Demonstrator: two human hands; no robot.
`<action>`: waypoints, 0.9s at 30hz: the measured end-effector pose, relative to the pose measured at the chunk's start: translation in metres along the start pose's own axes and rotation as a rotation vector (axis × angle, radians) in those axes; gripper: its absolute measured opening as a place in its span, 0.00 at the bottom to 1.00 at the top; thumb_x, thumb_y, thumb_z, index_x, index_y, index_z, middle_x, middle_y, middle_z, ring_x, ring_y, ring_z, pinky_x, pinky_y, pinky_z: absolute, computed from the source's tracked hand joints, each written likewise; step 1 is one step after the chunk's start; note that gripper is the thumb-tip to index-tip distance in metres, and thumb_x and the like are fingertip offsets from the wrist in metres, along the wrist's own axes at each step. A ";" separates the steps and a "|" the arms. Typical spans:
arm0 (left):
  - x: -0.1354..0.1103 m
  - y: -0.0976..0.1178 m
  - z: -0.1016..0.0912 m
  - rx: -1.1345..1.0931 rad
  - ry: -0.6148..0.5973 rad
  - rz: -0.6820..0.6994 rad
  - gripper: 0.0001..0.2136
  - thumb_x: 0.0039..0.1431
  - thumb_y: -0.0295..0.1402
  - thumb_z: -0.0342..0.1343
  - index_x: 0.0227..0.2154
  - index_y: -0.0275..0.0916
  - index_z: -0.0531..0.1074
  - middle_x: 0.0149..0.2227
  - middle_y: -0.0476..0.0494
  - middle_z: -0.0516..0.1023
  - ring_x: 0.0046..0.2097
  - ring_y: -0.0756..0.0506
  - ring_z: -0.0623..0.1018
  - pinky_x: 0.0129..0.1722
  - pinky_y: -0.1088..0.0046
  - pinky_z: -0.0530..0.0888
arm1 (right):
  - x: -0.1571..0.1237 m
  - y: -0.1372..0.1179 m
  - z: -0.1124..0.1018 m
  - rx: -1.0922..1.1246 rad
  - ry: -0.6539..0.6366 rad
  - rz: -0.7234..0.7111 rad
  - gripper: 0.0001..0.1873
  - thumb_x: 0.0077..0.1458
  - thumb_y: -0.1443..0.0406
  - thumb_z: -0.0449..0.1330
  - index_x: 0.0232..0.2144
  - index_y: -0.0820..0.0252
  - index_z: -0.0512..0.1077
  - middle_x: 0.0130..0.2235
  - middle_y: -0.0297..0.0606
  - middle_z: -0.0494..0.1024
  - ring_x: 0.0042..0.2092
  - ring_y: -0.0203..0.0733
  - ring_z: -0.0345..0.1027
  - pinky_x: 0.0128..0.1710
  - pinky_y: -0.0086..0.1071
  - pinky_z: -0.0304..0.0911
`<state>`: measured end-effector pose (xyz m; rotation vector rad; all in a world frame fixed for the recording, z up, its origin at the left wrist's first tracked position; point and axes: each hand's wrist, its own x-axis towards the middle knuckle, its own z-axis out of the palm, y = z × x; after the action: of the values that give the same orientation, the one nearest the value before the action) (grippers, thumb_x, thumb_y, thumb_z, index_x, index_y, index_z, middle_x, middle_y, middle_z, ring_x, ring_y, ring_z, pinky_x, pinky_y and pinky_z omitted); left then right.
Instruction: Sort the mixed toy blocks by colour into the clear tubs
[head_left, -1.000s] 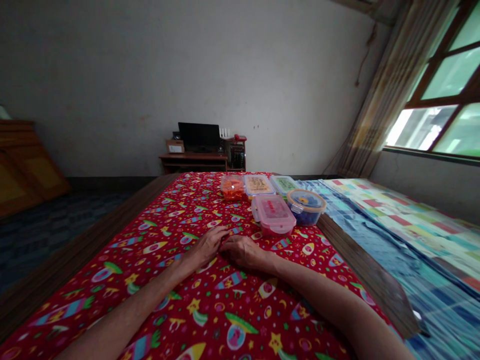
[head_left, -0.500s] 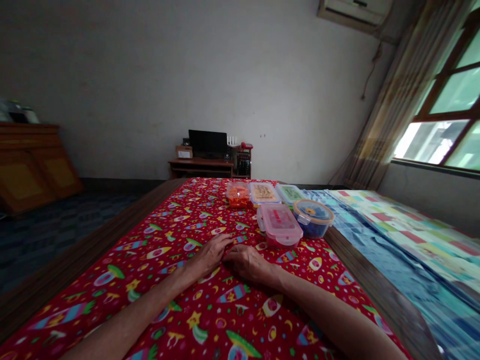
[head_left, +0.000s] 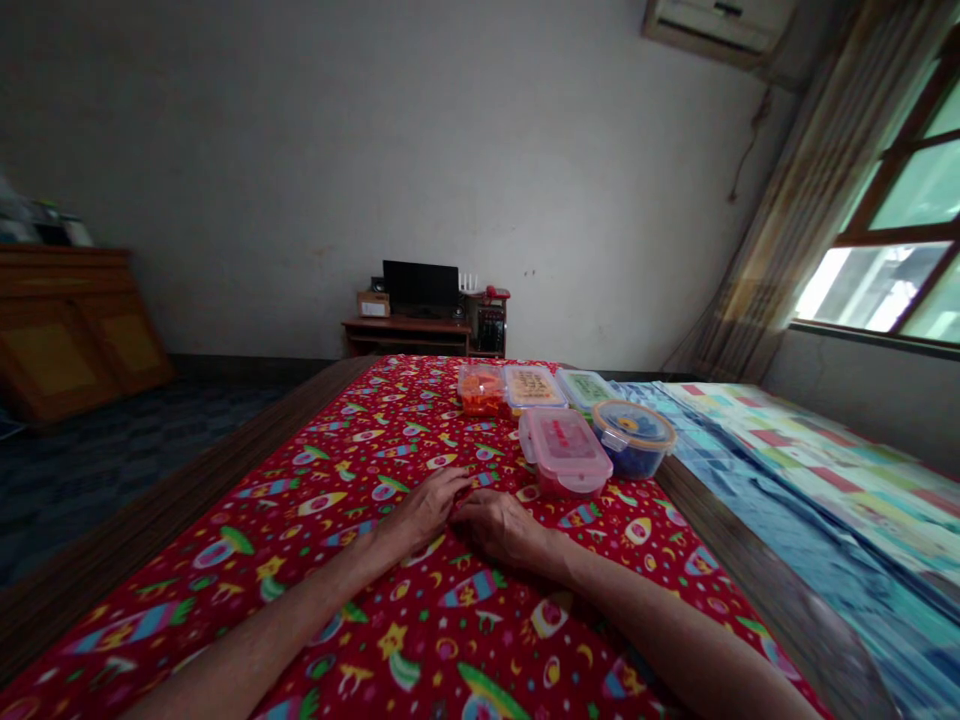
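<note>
Five lidded plastic food containers point(head_left: 481, 390) stand on a red rocket-print cloth point(head_left: 247, 600), beyond both hands. The left hand point(head_left: 424, 512) and right hand point(head_left: 499, 530) rest empty, just beside each other, fingers point(head_left: 450, 484) loosely open, gripping nothing; the pink-lidded container point(head_left: 564, 452) is nearest the right hand.

Nothing is legible: the markings on the tan lid point(head_left: 531, 387), green lid point(head_left: 585, 388) and pink lid point(head_left: 561, 441) are too blurred.

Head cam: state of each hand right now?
Left hand: open, empty, palm down on the red rocket-print cloth.
Right hand: open, empty, also palm down on it.
</note>
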<state>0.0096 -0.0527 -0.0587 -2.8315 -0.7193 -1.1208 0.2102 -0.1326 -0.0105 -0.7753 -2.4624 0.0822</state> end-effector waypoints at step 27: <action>0.004 0.008 -0.002 0.022 0.056 0.042 0.18 0.63 0.22 0.43 0.51 0.40 0.69 0.51 0.38 0.74 0.53 0.45 0.73 0.52 0.62 0.74 | -0.018 0.010 -0.073 -0.865 0.006 0.553 0.22 0.57 0.66 0.56 0.54 0.65 0.68 0.50 0.57 0.71 0.50 0.55 0.64 0.49 0.45 0.59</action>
<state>0.0140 -0.0581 -0.0530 -2.7716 -0.6608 -1.1736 0.2660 -0.1422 0.0402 -1.7817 -2.1503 -0.8217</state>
